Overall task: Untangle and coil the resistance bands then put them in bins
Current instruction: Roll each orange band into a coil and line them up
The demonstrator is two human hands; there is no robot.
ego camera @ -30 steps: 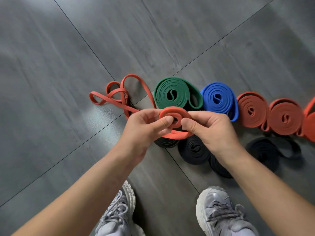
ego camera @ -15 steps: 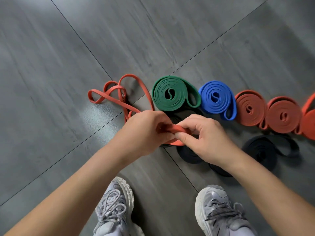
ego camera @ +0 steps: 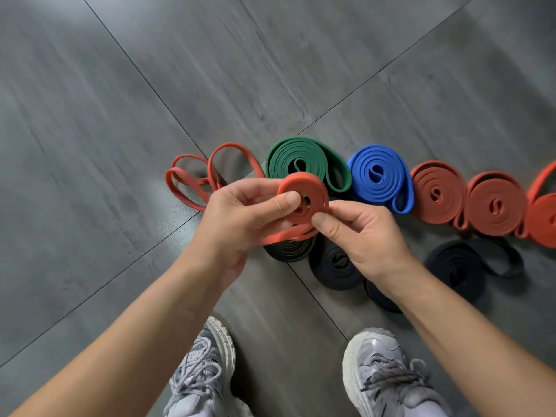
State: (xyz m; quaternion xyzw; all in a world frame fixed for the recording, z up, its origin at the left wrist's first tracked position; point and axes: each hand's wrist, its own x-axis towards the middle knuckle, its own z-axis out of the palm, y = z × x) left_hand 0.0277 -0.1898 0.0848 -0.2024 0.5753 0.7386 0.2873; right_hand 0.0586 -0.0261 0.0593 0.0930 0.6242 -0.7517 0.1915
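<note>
A thin red band [ego camera: 310, 191] is partly rolled into a small flat coil held above the floor. My left hand [ego camera: 240, 218] pinches the coil, thumb on its face. My right hand [ego camera: 358, 233] pinches its lower right edge with thumb and fingers. The band's loose tail [ego camera: 192, 179] trails left in open loops on the floor. Coiled bands lie in a row behind: green [ego camera: 304, 167], blue [ego camera: 379, 176], and orange-red ones [ego camera: 436, 194] [ego camera: 496, 206]. No bin is in view.
Black coils [ego camera: 337, 263] [ego camera: 457, 263] lie on the grey tiled floor [ego camera: 120, 115] under and right of my hands. Another orange-red coil [ego camera: 544, 218] is cut by the right edge. My grey sneakers [ego camera: 204, 368] [ego camera: 388, 374] stand near the bottom.
The red coil has turned from edge-on between my hands to face-up and grown by another turn. The loose loops on the floor have drawn a little closer to my hands.
</note>
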